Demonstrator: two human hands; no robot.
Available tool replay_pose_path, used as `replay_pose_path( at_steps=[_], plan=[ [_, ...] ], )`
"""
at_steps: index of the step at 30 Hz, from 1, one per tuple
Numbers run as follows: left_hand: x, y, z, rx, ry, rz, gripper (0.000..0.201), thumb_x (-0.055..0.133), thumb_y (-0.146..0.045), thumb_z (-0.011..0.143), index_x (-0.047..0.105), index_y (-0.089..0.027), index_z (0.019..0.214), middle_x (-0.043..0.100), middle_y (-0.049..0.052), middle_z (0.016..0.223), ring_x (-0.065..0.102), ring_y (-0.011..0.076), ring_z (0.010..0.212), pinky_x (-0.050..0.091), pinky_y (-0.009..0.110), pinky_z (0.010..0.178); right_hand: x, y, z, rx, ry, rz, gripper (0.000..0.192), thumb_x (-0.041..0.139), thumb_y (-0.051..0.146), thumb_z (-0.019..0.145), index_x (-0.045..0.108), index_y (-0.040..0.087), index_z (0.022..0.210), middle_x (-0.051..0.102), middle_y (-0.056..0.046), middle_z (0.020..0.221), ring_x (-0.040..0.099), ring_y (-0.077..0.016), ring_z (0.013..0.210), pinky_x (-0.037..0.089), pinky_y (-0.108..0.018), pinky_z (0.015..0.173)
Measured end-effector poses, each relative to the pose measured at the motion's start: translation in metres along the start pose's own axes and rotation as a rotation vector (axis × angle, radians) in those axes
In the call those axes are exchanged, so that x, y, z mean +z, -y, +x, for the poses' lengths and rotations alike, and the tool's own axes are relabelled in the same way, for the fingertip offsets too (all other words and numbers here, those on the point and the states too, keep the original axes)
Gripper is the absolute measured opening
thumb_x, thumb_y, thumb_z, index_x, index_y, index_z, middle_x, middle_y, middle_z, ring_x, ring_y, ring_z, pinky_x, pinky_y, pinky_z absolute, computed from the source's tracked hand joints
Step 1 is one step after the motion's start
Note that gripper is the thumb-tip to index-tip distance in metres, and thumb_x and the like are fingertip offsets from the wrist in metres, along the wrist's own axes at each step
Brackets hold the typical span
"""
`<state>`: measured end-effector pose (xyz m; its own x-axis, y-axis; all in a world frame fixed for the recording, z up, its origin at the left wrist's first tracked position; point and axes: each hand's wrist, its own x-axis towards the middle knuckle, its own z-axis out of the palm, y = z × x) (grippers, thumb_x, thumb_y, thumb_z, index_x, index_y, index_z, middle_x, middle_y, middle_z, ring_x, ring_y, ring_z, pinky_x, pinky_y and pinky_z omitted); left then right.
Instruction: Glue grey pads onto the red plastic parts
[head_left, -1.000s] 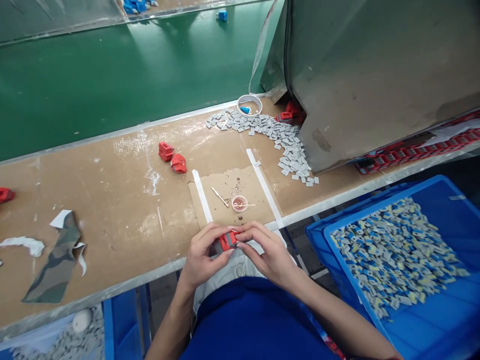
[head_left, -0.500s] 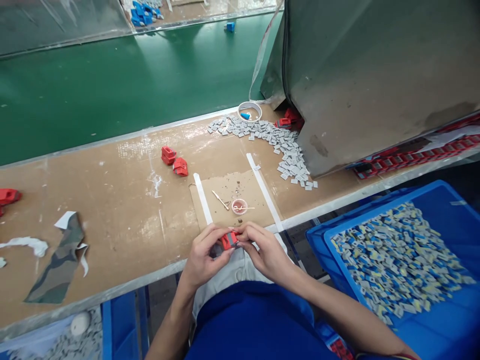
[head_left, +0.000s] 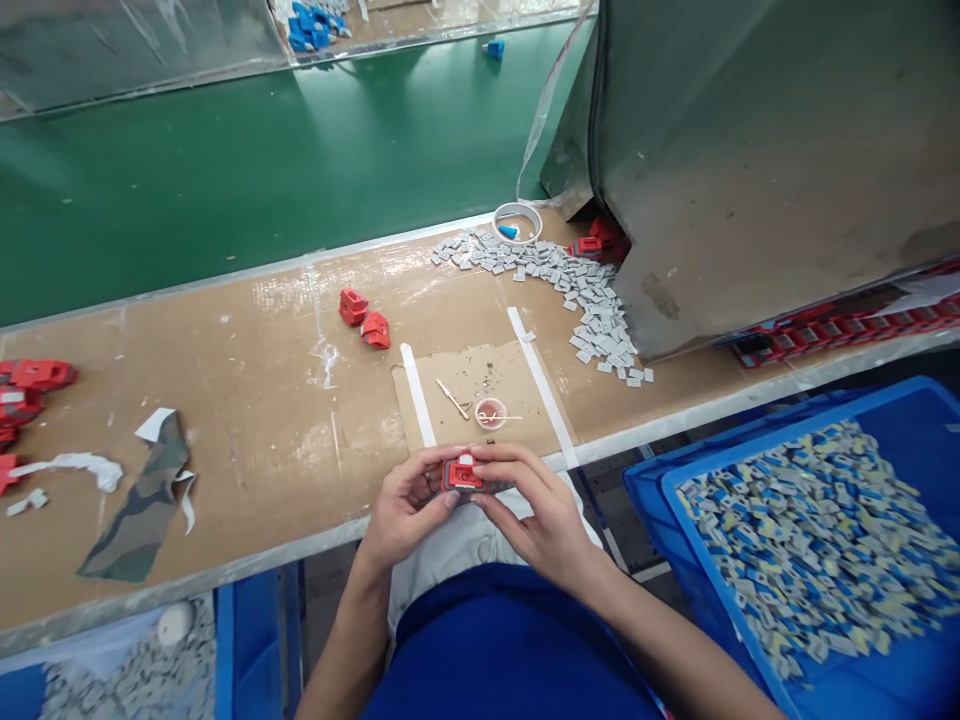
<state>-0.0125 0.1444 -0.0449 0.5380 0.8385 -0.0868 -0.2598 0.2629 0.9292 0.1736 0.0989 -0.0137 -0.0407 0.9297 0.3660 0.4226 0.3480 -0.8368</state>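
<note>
A small red and grey plastic toy part (head_left: 466, 475) is held at the bench's front edge, its hollow side facing up at me. My left hand (head_left: 409, 505) grips its left end between thumb and fingers. On its right end, my right hand (head_left: 536, 510) closes with thumb and fingertips. Just beyond the hands, a little round cup (head_left: 491, 413) of reddish liquid has a thin stick across it. Left of the cup lies a white swab-like stick (head_left: 452, 398). Both rest on a cardboard sheet (head_left: 442, 365) fixed with white tape strips.
Many flat grey pieces (head_left: 600, 320) spread at the back right, near a tape roll (head_left: 517, 223). Two red parts (head_left: 364, 320) sit left of centre. A camouflage cloth strip (head_left: 139, 500) lies left. A blue crate (head_left: 817, 540) of small pieces stands right, beside a metal housing (head_left: 765, 170).
The red part has been turned in my hands, so its hollow side now shows. The view has shifted slightly left, bringing more red parts in at the left edge.
</note>
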Motion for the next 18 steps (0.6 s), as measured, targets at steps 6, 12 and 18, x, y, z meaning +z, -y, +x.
replay_pose_path(
  at_steps=[6, 12, 18],
  plan=[
    [0.0002, 0.0029, -0.0008, 0.01, -0.032, 0.047, 0.039, 0.075, -0.022, 0.088, 0.07, -0.024, 0.126, 0.07, 0.011, 0.129, 0.072, 0.0227, 0.111, 0.06, 0.029, 0.093, -0.0032, -0.001, -0.0008, 0.022, 0.04, -0.038, 0.023, 0.062, 0.011, 0.096, 0.062, 0.021, 0.117, 0.069, -0.011, 0.119, 0.067, -0.0196, 0.115, 0.057, -0.032, 0.098],
    [0.001, 0.0055, 0.0025, 0.144, -0.048, 0.264, 0.041, 0.079, -0.022, 0.084, 0.071, -0.024, 0.124, 0.07, 0.01, 0.116, 0.069, 0.0213, 0.106, 0.057, 0.029, 0.091, -0.0068, 0.0015, 0.0017, 0.093, 0.1, 0.001, 0.014, 0.057, 0.013, 0.098, 0.061, 0.021, 0.109, 0.069, -0.012, 0.12, 0.067, -0.0196, 0.117, 0.056, -0.031, 0.097],
    [0.0004, 0.0063, 0.0032, 0.214, -0.013, 0.417, 0.039, 0.077, -0.024, 0.086, 0.07, -0.022, 0.124, 0.07, 0.011, 0.108, 0.068, 0.0216, 0.099, 0.054, 0.031, 0.085, -0.0035, -0.0001, -0.001, 0.139, 0.088, 0.023, 0.011, 0.056, 0.011, 0.096, 0.06, 0.021, 0.099, 0.069, -0.01, 0.112, 0.069, -0.0184, 0.108, 0.055, -0.029, 0.09]
  ],
)
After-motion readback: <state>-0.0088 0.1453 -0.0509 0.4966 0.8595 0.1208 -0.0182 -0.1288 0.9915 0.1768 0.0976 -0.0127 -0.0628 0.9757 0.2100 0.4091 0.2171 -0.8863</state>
